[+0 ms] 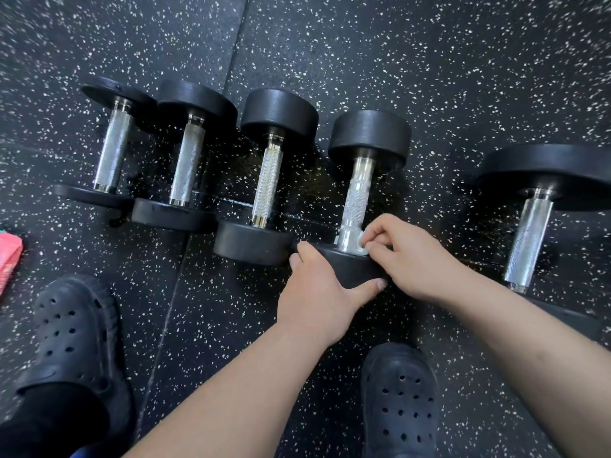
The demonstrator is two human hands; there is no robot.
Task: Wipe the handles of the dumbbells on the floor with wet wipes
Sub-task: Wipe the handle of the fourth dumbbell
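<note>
Several black dumbbells with knurled chrome handles lie side by side on the floor. My left hand (317, 289) grips the near black head (355, 269) of the fourth dumbbell, thumb under it. My right hand (401, 256) pinches a small white wet wipe (360, 244) against the near end of that dumbbell's chrome handle (355, 200). Most of the wipe is hidden by my fingers. The dumbbell's far head (370, 133) rests on the floor.
A larger dumbbell (532, 236) lies to the right, three others (267, 180) to the left. A pink and green packet (8, 262) sits at the left edge. My two dark clogs (400, 401) stand on the speckled rubber floor (429, 61).
</note>
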